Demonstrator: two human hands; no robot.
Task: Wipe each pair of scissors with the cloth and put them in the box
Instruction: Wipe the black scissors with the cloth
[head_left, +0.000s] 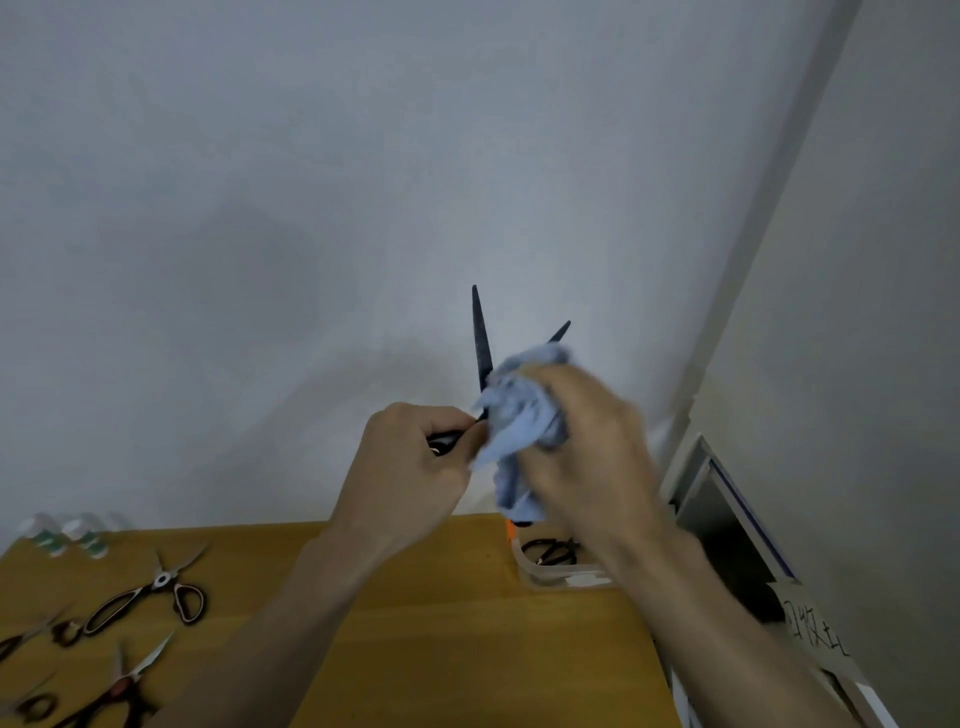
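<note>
The left hand (415, 457) is curled tight round the dark handles of the black scissors (482, 343), held up in front of the pale wall (311, 208) above the surface (441, 623). The blades are spread apart: 1 points to 12 o'clock, the other to about 1 o'clock, with only its tip showing past the cloth (519, 415).

The right hand (587, 441) grips the bunched blue cloth, fingers wrapped round it, and presses it over the 1 o'clock blade. The cloth sits just beside the left hand's fingertips and hangs down below the hands. The right hand is blurred.

The box (561, 577), clear with an orange bit at its near-left corner, sits on the surface at 5 o'clock from the hands, partly hidden by the right forearm. 1 pair of dark-handled scissors (548, 552) lies inside it.

At 8 o'clock, near the left edge of the surface, more scissors lie loose: 1 pair with dark looped handles (150, 592) and open blades, another with a reddish pivot (124, 680) below it, and parts of others cut off by the frame edge. Behind them, at the far left, stand small white bottles (67, 535) with green bands. A cardboard carton (810, 634) with handwriting stands at the right, off the surface.
</note>
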